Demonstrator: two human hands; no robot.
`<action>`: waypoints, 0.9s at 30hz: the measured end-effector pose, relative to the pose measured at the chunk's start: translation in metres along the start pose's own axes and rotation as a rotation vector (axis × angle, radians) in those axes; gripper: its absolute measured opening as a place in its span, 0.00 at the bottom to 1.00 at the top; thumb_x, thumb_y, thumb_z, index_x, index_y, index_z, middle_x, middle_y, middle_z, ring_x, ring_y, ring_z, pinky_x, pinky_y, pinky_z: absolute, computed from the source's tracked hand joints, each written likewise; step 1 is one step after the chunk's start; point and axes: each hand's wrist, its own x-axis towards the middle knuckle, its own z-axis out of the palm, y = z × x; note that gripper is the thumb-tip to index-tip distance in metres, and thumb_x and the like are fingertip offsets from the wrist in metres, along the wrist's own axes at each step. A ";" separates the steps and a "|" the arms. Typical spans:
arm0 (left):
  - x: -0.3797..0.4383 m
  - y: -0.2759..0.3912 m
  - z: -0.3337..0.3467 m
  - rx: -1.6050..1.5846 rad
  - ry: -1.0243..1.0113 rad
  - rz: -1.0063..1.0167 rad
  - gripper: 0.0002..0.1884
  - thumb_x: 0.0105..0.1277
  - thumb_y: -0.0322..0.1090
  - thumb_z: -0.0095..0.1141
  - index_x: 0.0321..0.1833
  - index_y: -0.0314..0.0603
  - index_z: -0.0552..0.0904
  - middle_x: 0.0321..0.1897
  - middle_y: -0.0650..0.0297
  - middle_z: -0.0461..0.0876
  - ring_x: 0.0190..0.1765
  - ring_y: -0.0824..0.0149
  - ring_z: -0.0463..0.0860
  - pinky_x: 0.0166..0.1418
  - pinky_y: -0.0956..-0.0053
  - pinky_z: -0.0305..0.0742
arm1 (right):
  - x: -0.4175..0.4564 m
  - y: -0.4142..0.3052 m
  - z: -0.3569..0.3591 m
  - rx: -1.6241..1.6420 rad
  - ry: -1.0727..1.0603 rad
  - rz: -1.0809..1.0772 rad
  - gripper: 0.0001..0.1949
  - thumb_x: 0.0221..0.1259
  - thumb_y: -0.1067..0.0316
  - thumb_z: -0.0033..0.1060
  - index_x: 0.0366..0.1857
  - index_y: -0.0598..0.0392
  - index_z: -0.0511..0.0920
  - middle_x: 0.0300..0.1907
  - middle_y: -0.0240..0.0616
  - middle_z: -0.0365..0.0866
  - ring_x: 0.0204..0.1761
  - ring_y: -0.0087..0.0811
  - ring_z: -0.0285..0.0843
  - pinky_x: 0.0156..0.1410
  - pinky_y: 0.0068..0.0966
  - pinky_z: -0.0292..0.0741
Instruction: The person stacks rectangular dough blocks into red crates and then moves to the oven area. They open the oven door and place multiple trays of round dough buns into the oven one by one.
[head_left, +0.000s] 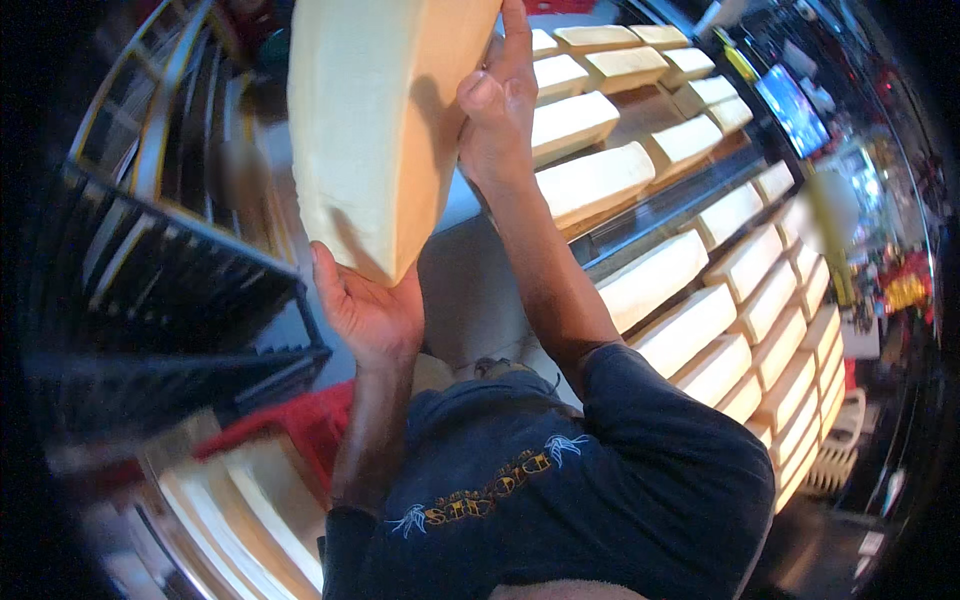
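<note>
A large, long, pale loaf, apparently bread (352, 135), is held up before me, its top end cut off by the picture's edge. My left hand (375, 311) cups its lower end from beneath, palm up, with the thumb along the side. Higher up, my right hand (504, 124) grips the loaf's right side; some of its fingers are hidden. To the right, beyond my right forearm, several similar loaves (589, 180) lie in rows on a dark surface. A second group of loaves (682, 330) lies closer to my body.
A black metal rack (187, 217) stands on the left, partly blurred. Below it, a red plastic crate or chair (319, 427) is near more pale loaves (247, 502). A lit screen (793, 111) and cluttered goods (904, 289) are at the far right, near a pale plastic chair (836, 454).
</note>
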 end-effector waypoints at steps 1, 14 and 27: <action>0.020 -0.006 -0.008 -0.017 -0.004 -0.031 0.34 0.74 0.57 0.45 0.77 0.46 0.59 0.75 0.58 0.63 0.75 0.53 0.63 0.77 0.45 0.54 | 0.006 0.016 -0.015 -0.031 0.031 0.014 0.54 0.49 0.48 0.75 0.76 0.62 0.49 0.72 0.51 0.61 0.72 0.42 0.63 0.75 0.38 0.64; 0.190 -0.113 0.002 0.514 -0.637 -0.246 0.48 0.66 0.37 0.61 0.81 0.47 0.40 0.78 0.54 0.48 0.77 0.55 0.55 0.78 0.52 0.52 | 0.058 0.083 -0.240 -0.133 0.641 0.083 0.40 0.54 0.40 0.59 0.66 0.58 0.65 0.59 0.48 0.74 0.58 0.46 0.77 0.61 0.44 0.78; 0.331 -0.130 -0.107 1.162 -0.046 -0.275 0.33 0.71 0.40 0.56 0.75 0.43 0.59 0.74 0.56 0.56 0.69 0.57 0.67 0.69 0.58 0.68 | 0.090 0.001 -0.608 -0.325 0.955 0.175 0.36 0.58 0.42 0.57 0.65 0.59 0.68 0.56 0.49 0.79 0.54 0.46 0.81 0.62 0.43 0.78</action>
